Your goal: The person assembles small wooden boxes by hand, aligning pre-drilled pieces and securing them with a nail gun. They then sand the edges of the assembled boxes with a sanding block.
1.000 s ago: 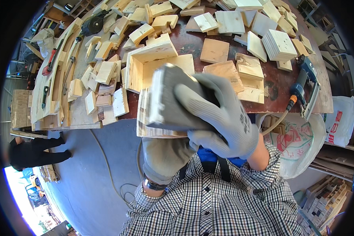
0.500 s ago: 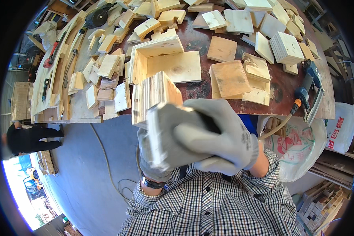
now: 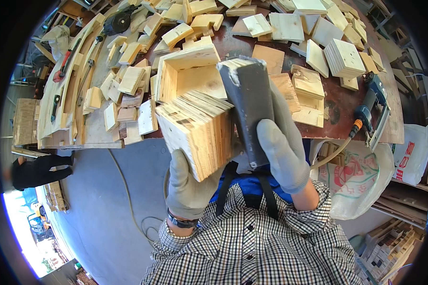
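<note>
In my gloved left hand [image 3: 188, 187] is a thick stack of square plywood pieces [image 3: 195, 133], tilted, with layered edges facing up and toward me. My gloved right hand [image 3: 285, 152] grips a dark grey sanding block [image 3: 248, 107] with worn, whitish edges, the thumb lying along its near face. The block stands almost upright just right of the stack; whether they touch I cannot tell. Behind both hands, an open-topped wooden box [image 3: 190, 61] rests on the dark red worktable [image 3: 335, 92], partly hidden by the stack.
Loose wood pieces [image 3: 133, 78] cover much of the table. A pneumatic nailer [image 3: 373, 104] with a hose lies at the right edge. A black power tool [image 3: 119, 21] sits at the far left. White sacks [image 3: 356, 183] hang below right. Another person [image 3: 43, 170] is at the left.
The sanding block has swung up and right, off the stack, and now stands upright. The stack has turned to show its layered edges, and my hands have moved apart.
</note>
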Motion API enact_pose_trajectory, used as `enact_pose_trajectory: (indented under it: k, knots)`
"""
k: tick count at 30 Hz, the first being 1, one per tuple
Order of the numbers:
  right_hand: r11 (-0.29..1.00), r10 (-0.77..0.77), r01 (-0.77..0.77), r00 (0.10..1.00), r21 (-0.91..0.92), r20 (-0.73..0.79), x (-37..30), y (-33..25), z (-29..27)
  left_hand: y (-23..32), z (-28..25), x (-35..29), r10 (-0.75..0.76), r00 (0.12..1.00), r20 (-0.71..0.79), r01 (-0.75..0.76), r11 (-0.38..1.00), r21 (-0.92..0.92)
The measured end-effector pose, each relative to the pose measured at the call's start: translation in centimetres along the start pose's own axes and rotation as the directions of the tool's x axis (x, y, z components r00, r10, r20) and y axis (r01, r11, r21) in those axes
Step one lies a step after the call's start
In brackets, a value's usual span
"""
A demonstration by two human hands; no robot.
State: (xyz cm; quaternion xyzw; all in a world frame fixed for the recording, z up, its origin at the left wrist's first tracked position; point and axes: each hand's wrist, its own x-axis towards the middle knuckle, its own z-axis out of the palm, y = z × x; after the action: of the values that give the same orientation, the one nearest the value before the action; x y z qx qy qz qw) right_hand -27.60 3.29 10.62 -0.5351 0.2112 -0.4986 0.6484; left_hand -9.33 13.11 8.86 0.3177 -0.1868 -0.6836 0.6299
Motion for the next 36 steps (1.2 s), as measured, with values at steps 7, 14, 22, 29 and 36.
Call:
enact_pose_trajectory:
  k: [7,14,22,29,36]
  knots:
    - [0.51,-0.424,0.367,0.894,-0.778,0.144,0.2,2.0,0.2,-0.9,0.5,-0.2,0.078,0.996,-0.045,-0.081,0.996,-0.048]
    - [0.518,-0.276,0.509,0.86,-0.687,0.428,-6.6,1.8,1.4,1.2,-0.1,0.5,-0.135,0.989,-0.056,0.109,0.935,-0.337]
    - [0.259,-0.404,0.699,0.705,-0.667,0.582,-1.2,-0.9,-0.6,1.4,-0.6,-1.1,-0.021,1.0,0.017,0.026,0.871,-0.49]
    - [0.286,-0.413,0.68,0.723,-0.675,0.553,0.8,-2.4,-2.2,0.6,-0.6,-1.1,0.078,0.997,0.007,-0.07,0.918,-0.391]
    - [0.251,-0.398,0.56,0.803,-0.79,0.443,5.4,-3.2,-3.6,0.7,1.3,-0.2,0.049,0.965,-0.258,-0.077,0.992,-0.099]
